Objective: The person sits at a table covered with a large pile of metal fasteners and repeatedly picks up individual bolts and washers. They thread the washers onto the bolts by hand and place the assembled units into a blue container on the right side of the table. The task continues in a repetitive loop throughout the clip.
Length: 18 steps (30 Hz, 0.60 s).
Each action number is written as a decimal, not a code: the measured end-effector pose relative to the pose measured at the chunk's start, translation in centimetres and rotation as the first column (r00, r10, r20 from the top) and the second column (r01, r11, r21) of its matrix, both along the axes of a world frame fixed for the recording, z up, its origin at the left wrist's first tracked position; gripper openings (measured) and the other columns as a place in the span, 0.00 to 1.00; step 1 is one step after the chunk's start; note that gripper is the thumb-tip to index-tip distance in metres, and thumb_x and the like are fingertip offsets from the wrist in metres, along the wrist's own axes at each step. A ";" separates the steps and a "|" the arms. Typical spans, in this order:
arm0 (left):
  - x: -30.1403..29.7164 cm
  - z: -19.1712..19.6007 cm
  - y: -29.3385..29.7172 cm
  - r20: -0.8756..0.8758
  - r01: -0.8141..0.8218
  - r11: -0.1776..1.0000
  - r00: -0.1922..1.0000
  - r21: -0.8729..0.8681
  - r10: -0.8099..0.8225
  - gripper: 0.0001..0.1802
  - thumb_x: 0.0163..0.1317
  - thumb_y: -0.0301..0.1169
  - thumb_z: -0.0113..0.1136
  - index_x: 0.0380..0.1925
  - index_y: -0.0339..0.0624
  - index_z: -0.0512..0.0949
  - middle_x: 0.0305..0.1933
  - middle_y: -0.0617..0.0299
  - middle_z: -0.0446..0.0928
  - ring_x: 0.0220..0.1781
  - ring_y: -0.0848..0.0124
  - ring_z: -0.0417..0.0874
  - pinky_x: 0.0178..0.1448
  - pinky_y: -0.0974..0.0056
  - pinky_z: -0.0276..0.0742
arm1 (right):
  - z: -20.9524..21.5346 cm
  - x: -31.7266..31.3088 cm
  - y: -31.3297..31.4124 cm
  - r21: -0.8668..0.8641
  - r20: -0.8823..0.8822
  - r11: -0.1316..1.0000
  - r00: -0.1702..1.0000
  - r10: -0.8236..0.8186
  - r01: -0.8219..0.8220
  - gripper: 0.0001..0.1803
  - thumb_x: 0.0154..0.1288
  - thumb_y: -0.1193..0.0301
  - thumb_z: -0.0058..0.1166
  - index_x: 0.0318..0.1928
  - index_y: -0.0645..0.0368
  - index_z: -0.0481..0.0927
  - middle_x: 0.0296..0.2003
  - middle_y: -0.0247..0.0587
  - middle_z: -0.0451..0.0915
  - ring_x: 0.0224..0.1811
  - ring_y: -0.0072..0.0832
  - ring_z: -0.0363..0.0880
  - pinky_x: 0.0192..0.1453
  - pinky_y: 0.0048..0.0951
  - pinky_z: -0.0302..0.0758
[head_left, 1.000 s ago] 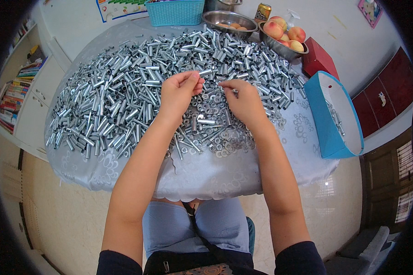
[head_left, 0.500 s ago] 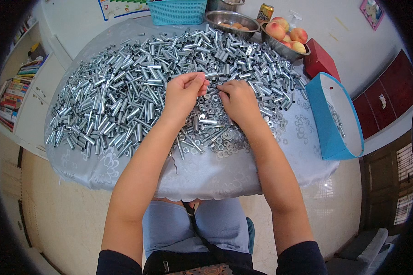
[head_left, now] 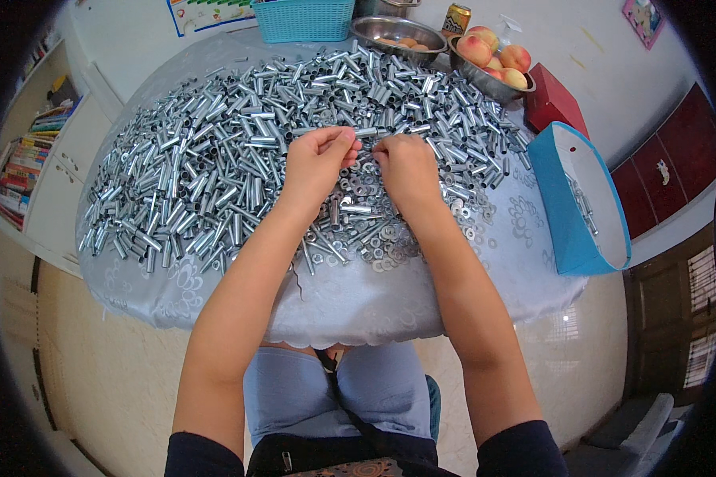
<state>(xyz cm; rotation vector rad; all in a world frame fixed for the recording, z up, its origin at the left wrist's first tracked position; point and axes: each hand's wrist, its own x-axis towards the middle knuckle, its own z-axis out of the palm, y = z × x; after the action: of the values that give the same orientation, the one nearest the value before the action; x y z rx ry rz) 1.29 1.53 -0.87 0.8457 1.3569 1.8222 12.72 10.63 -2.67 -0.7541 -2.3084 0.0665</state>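
Over the middle of a big heap of silvery metal sleeves [head_left: 191, 171], my left hand [head_left: 320, 161] is closed, thumb against the curled fingers. A metal sleeve [head_left: 365, 133] sticks out to the right from its fingertips. Close to that sleeve's right end is my right hand [head_left: 410, 168], knuckles up and fingers bent into a pinch. What the right fingertips hold, if anything, is too small to make out. Below and between the hands lie flat washers [head_left: 388, 248], with a few bolts [head_left: 326, 245] and sleeves among them.
A blue fabric bin [head_left: 569, 215] with bolt-like metal pieces in it stands at the right. Behind it are a red box [head_left: 557, 103], a bowl [head_left: 485, 83] of peaches, a steel basin [head_left: 366, 30], a can [head_left: 456, 19] and a turquoise basket [head_left: 304, 22]. A silvery cloth [head_left: 350, 310] covers the table.
My right hand has shifted slightly left and up, nearer the sleeve's end, and its fingers have drawn together. The left hand stays nearly in place.
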 end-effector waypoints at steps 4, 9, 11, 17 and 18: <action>-0.2 -0.2 0.0 -0.027 0.029 1.000 0.999 -0.001 -0.029 0.14 0.59 0.34 0.55 0.38 0.33 0.75 0.32 0.60 0.77 0.30 0.77 0.76 0.38 0.73 0.75 | -0.1 0.4 0.6 -0.111 -0.130 0.993 0.991 0.022 -0.037 0.06 0.48 0.73 0.54 0.29 0.60 0.79 0.27 0.41 0.77 0.35 0.38 0.73 0.41 0.36 0.68; -0.2 -0.4 0.0 -0.039 0.036 0.999 0.999 -0.003 -0.036 0.14 0.59 0.34 0.54 0.38 0.33 0.75 0.32 0.60 0.77 0.31 0.77 0.76 0.38 0.73 0.75 | 1.6 0.8 0.1 -0.482 -0.490 0.849 0.870 -0.058 -0.215 0.06 0.54 0.74 0.53 0.31 0.64 0.77 0.29 0.43 0.79 0.32 0.31 0.77 0.39 0.28 0.71; -0.1 -0.3 0.0 -0.045 0.038 0.999 0.998 -0.008 -0.038 0.14 0.59 0.34 0.54 0.39 0.33 0.75 0.32 0.60 0.77 0.31 0.77 0.77 0.39 0.73 0.75 | 1.7 0.8 0.3 -0.521 -0.564 0.793 0.825 -0.042 -0.316 0.06 0.55 0.75 0.52 0.33 0.65 0.76 0.29 0.43 0.79 0.31 0.28 0.77 0.37 0.24 0.71; -0.1 -0.3 -0.1 -0.034 0.033 0.999 0.999 -0.014 -0.033 0.14 0.59 0.33 0.54 0.39 0.33 0.75 0.32 0.60 0.77 0.31 0.76 0.77 0.39 0.73 0.75 | 2.1 0.7 -0.7 -0.443 -0.562 0.829 0.826 0.041 -0.343 0.06 0.57 0.76 0.51 0.34 0.66 0.75 0.29 0.39 0.78 0.30 0.21 0.75 0.36 0.20 0.71; 0.0 -0.3 -0.1 -0.032 0.032 0.999 0.999 -0.012 -0.032 0.14 0.59 0.33 0.54 0.39 0.33 0.75 0.32 0.60 0.77 0.31 0.76 0.77 0.39 0.72 0.75 | 2.2 0.8 -0.7 -0.424 -0.542 0.847 0.839 0.046 -0.320 0.06 0.57 0.76 0.51 0.35 0.66 0.75 0.29 0.37 0.78 0.31 0.19 0.74 0.37 0.19 0.70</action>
<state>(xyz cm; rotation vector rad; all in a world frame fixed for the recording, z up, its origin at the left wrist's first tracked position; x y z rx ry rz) 1.24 1.41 -1.14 0.8891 1.3645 1.7821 13.47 9.89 -0.49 -0.6425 -1.8348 0.8905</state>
